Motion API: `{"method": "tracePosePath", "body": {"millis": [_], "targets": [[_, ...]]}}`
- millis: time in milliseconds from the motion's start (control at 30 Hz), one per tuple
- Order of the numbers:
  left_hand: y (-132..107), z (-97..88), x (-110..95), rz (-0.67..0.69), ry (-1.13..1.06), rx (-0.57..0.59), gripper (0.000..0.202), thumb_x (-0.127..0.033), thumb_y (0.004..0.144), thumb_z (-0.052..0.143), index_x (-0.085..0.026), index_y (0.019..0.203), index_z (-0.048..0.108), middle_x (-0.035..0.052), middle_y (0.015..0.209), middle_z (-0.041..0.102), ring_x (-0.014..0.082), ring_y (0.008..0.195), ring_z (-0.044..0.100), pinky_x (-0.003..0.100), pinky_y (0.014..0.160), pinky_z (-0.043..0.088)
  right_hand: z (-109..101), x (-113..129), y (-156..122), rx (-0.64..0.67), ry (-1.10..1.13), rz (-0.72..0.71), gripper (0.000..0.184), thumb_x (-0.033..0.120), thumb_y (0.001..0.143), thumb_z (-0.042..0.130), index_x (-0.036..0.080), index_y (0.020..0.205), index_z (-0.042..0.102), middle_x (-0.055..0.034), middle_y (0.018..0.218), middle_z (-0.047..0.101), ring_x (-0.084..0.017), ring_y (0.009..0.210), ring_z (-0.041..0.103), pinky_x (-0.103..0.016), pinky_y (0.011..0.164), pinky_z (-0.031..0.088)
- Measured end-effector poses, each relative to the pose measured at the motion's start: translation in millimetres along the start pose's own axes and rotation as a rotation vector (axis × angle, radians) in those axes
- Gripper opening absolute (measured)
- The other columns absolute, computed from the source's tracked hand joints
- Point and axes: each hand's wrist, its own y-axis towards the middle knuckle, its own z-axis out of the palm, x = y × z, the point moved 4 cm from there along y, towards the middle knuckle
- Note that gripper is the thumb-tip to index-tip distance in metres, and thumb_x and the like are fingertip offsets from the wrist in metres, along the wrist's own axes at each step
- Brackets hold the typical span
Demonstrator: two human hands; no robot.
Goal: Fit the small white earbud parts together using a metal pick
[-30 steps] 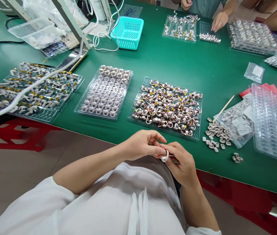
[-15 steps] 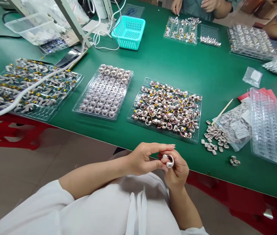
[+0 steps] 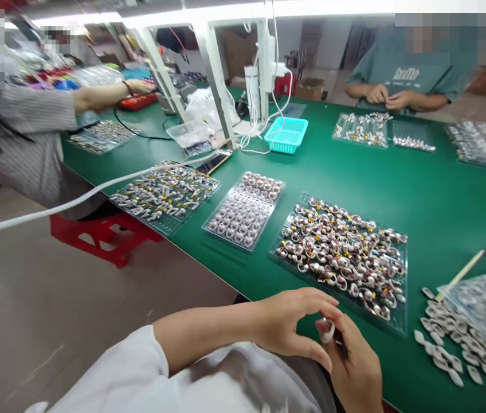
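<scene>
In front of my body, my right hand (image 3: 357, 364) is closed around a small beige, open-ring-shaped piece (image 3: 328, 331) with a glossy rounded end, perhaps an ear-clip earphone shell. My left hand (image 3: 297, 327) is beside it, thumb and fingers spread apart, its fingertips meeting the right fingers above the piece. Just beyond the hands lies a clear tray (image 3: 283, 255) heaped with similar curved pieces bearing yellow and red bits. To its left, another clear tray (image 3: 206, 228) carries rows of beige rounded parts. My right fingers partly hide the held piece.
Loose beige caps (image 3: 441, 327) lie at the right, near a plastic bag (image 3: 483, 304) and a wooden stick (image 3: 462, 274). A further tray of pieces (image 3: 161, 192) sits left under a white cable (image 3: 66, 207). A turquoise basket (image 3: 288, 137) stands behind. Two co-workers sit around the green table.
The view has swung up and to the left, showing more of the room and co-workers. My left thumb has moved away from the ring-shaped piece, which stays in my right hand.
</scene>
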Motion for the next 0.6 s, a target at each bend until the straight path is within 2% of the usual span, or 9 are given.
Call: {"method": "tracePosePath", "body": {"millis": [67, 167, 267, 333, 400, 467, 600], "targets": [[0.9, -6.5, -2.9, 0.037, 0.083, -0.032, 0.052, -0.043, 0.072, 0.082, -0.018, 0.116, 0.067, 0.0191, 0.129, 0.061, 0.0287, 0.122, 0.059, 0.039, 0.103, 0.048, 0.8, 4.4, 9.7, -0.012, -0.015, -0.074, 0.016, 0.026, 0.095, 0.052, 0.024, 0.108, 0.061, -0.0044, 0.082, 0.073, -0.019, 0.067, 0.072, -0.025, 0.055, 0.057], [0.3, -11.3, -6.3, 0.072, 0.221, -0.101, 0.042, -0.044, 0.077, 0.077, -0.015, 0.107, 0.072, 0.0175, 0.112, 0.064, 0.025, 0.104, 0.064, 0.034, 0.091, 0.053, 3.9, 13.1, 19.7, -0.043, -0.036, -0.167, 0.015, 0.028, 0.097, 0.049, 0.022, 0.104, 0.06, -0.0043, 0.077, 0.069, -0.018, 0.064, 0.07, -0.025, 0.054, 0.056], [-2.1, -11.6, -9.1, 0.071, 0.312, -0.162, 0.03, -0.035, 0.084, 0.069, -0.013, 0.104, 0.071, 0.0122, 0.09, 0.067, 0.0213, 0.086, 0.063, 0.033, 0.082, 0.054, 7.0, 15.2, 23.1, -0.057, -0.076, -0.187, 0.017, 0.022, 0.096, 0.05, 0.021, 0.109, 0.061, -0.006, 0.081, 0.069, -0.018, 0.068, 0.069, -0.027, 0.059, 0.057], [-3.8, -12.4, -11.5, 0.054, 0.307, -0.215, 0.02, -0.027, 0.086, 0.064, -0.014, 0.099, 0.071, 0.0092, 0.082, 0.069, 0.0195, 0.079, 0.063, 0.032, 0.078, 0.053, 6.7, 15.2, 22.8, -0.072, -0.105, -0.199, 0.028, 0.015, 0.093, 0.054, 0.02, 0.12, 0.06, -0.0078, 0.089, 0.07, -0.019, 0.076, 0.069, -0.028, 0.065, 0.058], [-4.6, -14.9, -11.9, -0.021, 0.231, -0.276, 0.015, -0.025, 0.086, 0.063, -0.015, 0.093, 0.071, 0.0077, 0.079, 0.071, 0.0176, 0.075, 0.063, 0.03, 0.075, 0.052, 4.6, 16.0, 22.1, -0.077, -0.129, -0.204, 0.04, 0.01, 0.091, 0.057, 0.021, 0.13, 0.057, -0.0084, 0.093, 0.07, -0.019, 0.08, 0.069, -0.029, 0.067, 0.058], [-4.5, -17.9, -7.2, -0.17, 0.069, -0.316, 0.014, -0.026, 0.085, 0.065, -0.015, 0.089, 0.072, 0.0073, 0.08, 0.072, 0.0164, 0.073, 0.065, 0.028, 0.071, 0.053, 1.8, 18.0, 21.9, -0.073, -0.142, -0.199, 0.051, 0.008, 0.09, 0.057, 0.024, 0.138, 0.052, -0.0075, 0.091, 0.069, -0.018, 0.077, 0.067, -0.028, 0.065, 0.057], [-2.3, -16.0, 10.8, -0.472, -0.464, -0.266, 0.024, -0.034, 0.08, 0.073, -0.011, 0.083, 0.068, 0.005, 0.073, 0.071, 0.0149, 0.065, 0.067, 0.026, 0.062, 0.056, -1.1, 21.0, 21.5, -0.057, -0.126, -0.168, 0.06, 0.009, 0.09, 0.059, 0.029, 0.145, 0.046, -0.006, 0.089, 0.068, -0.017, 0.074, 0.065, -0.029, 0.062, 0.055]]}}
